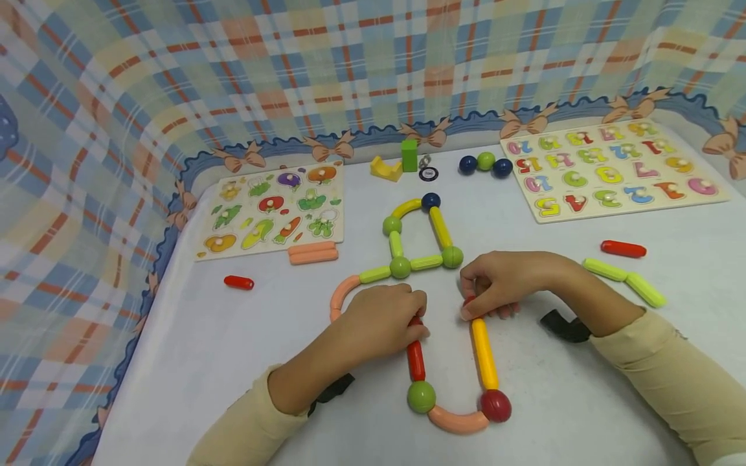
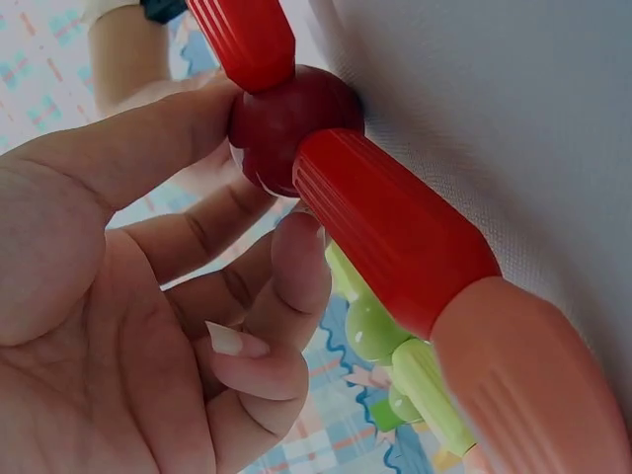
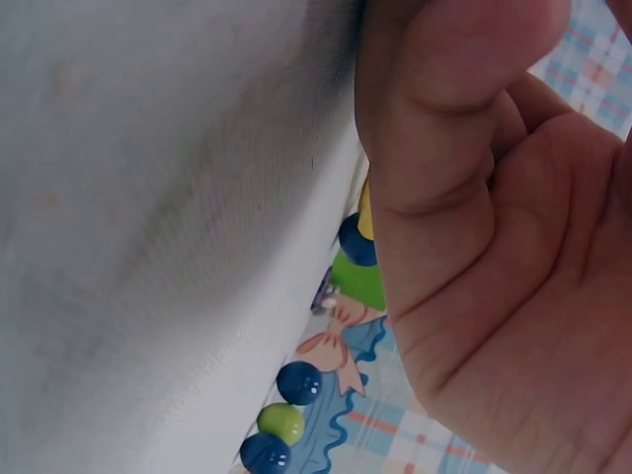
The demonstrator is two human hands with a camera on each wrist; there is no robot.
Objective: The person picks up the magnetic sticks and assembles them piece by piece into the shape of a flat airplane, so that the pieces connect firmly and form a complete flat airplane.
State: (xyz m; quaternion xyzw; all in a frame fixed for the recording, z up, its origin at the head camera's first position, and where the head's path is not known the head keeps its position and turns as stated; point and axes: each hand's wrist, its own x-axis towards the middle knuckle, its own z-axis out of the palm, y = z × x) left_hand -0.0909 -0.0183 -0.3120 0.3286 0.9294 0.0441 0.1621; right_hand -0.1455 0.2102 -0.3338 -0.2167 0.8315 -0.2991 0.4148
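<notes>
My left hand (image 1: 379,320) pinches a dark red ball (image 2: 272,138) between thumb and fingers. Red rods (image 2: 395,222) join the ball on two sides, and a peach piece (image 2: 533,375) meets one of them. One red rod (image 1: 416,361) runs down to a green ball (image 1: 421,397). A curved peach piece (image 1: 458,421) links that ball to a red ball (image 1: 496,406). With thumb and fingers, my right hand (image 1: 501,285) pinches a red piece at the top of a yellow rod (image 1: 484,355); the fingers mostly hide that piece.
Beyond the hands, a loop of green and yellow rods with balls (image 1: 400,267) lies on the white cloth. A vegetable puzzle board (image 1: 233,220) sits left, a number board (image 1: 588,210) right. Loose red rods (image 1: 623,248), peach rods (image 1: 313,253) and green rods (image 1: 645,289) lie around.
</notes>
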